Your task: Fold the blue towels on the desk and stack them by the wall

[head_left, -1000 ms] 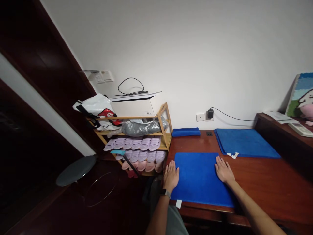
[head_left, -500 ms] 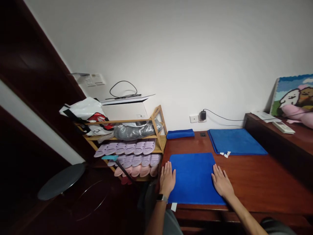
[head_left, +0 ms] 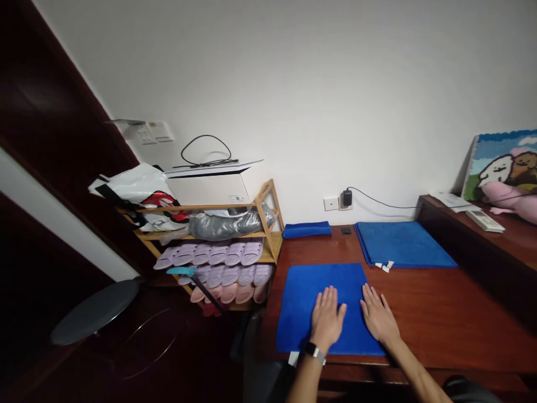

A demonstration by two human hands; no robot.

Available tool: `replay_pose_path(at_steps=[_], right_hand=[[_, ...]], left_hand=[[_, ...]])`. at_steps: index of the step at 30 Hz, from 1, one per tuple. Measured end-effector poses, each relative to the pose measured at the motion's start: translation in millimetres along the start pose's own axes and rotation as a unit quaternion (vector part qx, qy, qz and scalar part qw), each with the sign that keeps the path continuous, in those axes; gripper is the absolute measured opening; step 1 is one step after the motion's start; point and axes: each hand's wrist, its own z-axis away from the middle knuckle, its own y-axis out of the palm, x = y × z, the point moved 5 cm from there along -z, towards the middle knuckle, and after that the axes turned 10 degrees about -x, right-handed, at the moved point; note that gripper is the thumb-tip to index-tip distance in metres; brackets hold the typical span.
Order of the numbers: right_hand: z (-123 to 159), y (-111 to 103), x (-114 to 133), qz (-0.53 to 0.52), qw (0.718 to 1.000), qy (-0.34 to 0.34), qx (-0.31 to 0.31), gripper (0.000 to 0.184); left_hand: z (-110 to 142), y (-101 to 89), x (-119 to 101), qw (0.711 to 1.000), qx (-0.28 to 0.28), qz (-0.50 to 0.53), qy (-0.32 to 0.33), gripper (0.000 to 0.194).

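A blue towel [head_left: 308, 296] lies flat on the dark wooden desk [head_left: 440, 313], near its front edge. My left hand [head_left: 328, 318] rests palm down on the middle of the towel, fingers stretched out; a watch is on that wrist. My right hand [head_left: 377, 316] lies flat at the towel's right edge, fingers spread, partly on the wood. Neither hand holds anything.
A stack of flat blue towels [head_left: 403, 243] lies at the back of the desk, with a folded blue towel [head_left: 306, 229] to its left by the wall. A wooden shoe rack [head_left: 268, 240] with several slippers stands left of the desk. A round stool [head_left: 94, 308] stands lower left.
My left hand has slid from the towel's left edge rightwards to its middle, close to my right hand. My right hand has stayed at the right edge. The view has shifted slightly.
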Motion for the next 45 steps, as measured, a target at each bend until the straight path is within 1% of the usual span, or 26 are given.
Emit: replay_pose_path(at_steps=[3,4,5,6,8,11,15,18,20,21,22,24,27,29,30,31,32,33,34,35,36,38,40,41,43,45], right_hand=[[0,0,2,0.003,1.000,0.008,0.003,0.070],[0,-1,2,0.005,1.000,0.010,0.005,0.070],[0,-1,2,0.006,1.000,0.012,0.007,0.070],[-1,-2,2,0.006,1.000,0.013,0.009,0.070],[-1,-3,2,0.005,1.000,0.013,0.012,0.070],[5,-5,2,-0.002,1.000,0.021,0.012,0.070],[27,-1,1,-0.018,0.999,0.031,-0.003,0.071],[43,2,3,-0.013,1.000,0.021,-0.015,0.071],[47,2,5,-0.005,1.000,0.017,-0.020,0.071],[47,1,6,-0.003,1.000,0.017,-0.017,0.071],[46,0,7,-0.002,1.000,0.019,-0.012,0.070],[44,-3,8,-0.003,1.000,0.020,-0.002,0.070],[43,-5,6,-0.004,1.000,0.015,0.006,0.069],[45,-4,5,0.002,1.000,-0.008,0.006,0.066],[45,-3,5,0.006,1.000,-0.023,0.004,0.064],[46,-3,5,0.008,0.999,-0.035,0.001,0.064],[46,-2,5,0.007,0.999,-0.041,-0.004,0.064],[46,-2,5,0.005,0.999,-0.037,-0.008,0.064],[46,-2,4,0.002,1.000,-0.027,-0.012,0.065],[46,-2,4,-0.001,1.000,-0.015,-0.014,0.066],[46,-2,3,-0.005,1.000,-0.004,-0.015,0.068],[46,-2,3,-0.009,1.000,0.009,-0.015,0.070],[46,-1,3,-0.012,1.000,0.010,-0.014,0.071],[47,-1,3,-0.011,1.000,0.009,-0.014,0.072],[47,0,4,-0.008,1.000,0.008,-0.015,0.071],[47,-2,6,-0.007,1.000,0.009,-0.020,0.071]], left_hand=[[27,-22.8,84,0.991,-0.032,-0.089,-0.092,0.060],[36,-29.1,105,0.988,-0.044,-0.109,-0.103,0.059],[43,-33.8,121,0.985,-0.055,-0.125,-0.110,0.058],[49,-36.5,132,0.983,-0.064,-0.135,-0.110,0.057],[55,-37.0,140,0.981,-0.075,-0.147,-0.105,0.056],[56,-32.3,136,0.979,-0.087,-0.152,-0.101,0.056],[54,-30.3,135,0.980,-0.092,-0.147,-0.101,0.057],[53,-37.9,136,0.979,-0.104,-0.145,-0.097,0.056],[50,-47.0,126,0.978,-0.126,-0.143,-0.088,0.056],[47,-51.4,115,0.977,-0.138,-0.138,-0.083,0.056],[44,-54.5,100,0.978,-0.145,-0.128,-0.074,0.056],[34,-54.5,57,0.985,-0.138,-0.090,-0.041,0.056],[16,-39.5,-25,0.996,-0.075,0.003,0.041,0.056],[6,-25.9,-70,0.994,-0.027,0.065,0.085,0.058],[3,-19.6,-85,0.992,-0.005,0.086,0.096,0.060],[2,-14.3,-92,0.990,0.013,0.099,0.098,0.061],[2,-10.4,-93,0.990,0.026,0.102,0.094,0.062],[4,-8.6,-87,0.991,0.031,0.097,0.082,0.062],[8,-8.8,-74,0.994,0.030,0.085,0.065,0.062],[14,-11.2,-56,0.997,0.023,0.067,0.044,0.062],[22,-15.4,-34,0.999,0.012,0.043,0.017,0.061],[42,-27.5,19,0.999,-0.014,-0.017,-0.047,0.060],[64,-41.2,70,0.991,-0.038,-0.081,-0.101,0.058],[74,-47.2,91,0.986,-0.046,-0.106,-0.117,0.057],[88,-55.5,120,0.982,-0.055,-0.132,-0.126,0.055],[94,-60.8,131,0.983,-0.058,-0.131,-0.116,0.054]])
